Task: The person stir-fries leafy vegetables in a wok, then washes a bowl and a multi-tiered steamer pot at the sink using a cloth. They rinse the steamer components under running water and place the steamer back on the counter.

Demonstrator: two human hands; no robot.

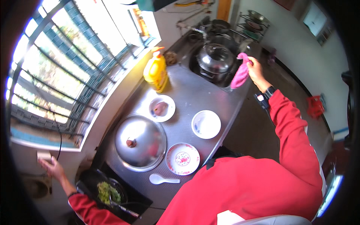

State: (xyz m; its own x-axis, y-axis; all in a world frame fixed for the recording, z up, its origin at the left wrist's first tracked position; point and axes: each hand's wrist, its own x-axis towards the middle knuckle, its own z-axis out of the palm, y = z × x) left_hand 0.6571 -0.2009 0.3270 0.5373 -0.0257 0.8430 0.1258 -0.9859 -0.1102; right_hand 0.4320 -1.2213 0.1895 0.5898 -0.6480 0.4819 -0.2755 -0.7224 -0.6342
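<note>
My right hand grips a pink cloth, which hangs beside the sink's near corner. On the far left, my left hand reaches to the wall with fingers spread, at a small white box under the window; whether they touch I cannot tell. Below that arm a black wok holds chopped greens and a spatula. A domed steel lid lies on the metal counter, next to a red-patterned dish and a white spoon.
A white bowl stands near the counter's front edge. Behind it are a small bowl with food and a yellow pump bottle. A steel pot fills the sink. Bars cross the window on the left.
</note>
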